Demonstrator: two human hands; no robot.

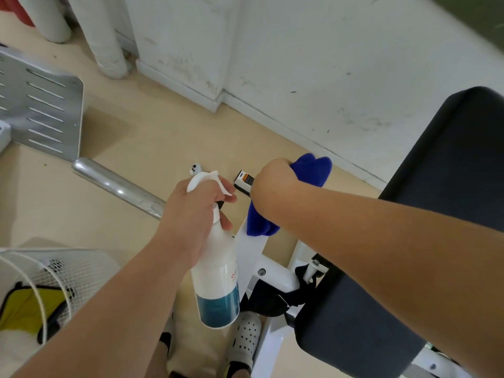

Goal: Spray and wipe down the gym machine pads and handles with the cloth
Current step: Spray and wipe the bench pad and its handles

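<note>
Blue cloth [311, 170] is soft and light, so your right hand [272, 181] clenches it bunched; your left hand [191, 214] grips the spray bottle [218, 274] neck.

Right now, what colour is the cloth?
Bright blue. The cloth shows best in the head view, held in the right hand.

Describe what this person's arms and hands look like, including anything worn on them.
The left hand and right hand are bare: no gloves, and no watch, bracelet or ring shows. No sleeves are in view; each arm is uncovered up to the frame edge.
</note>
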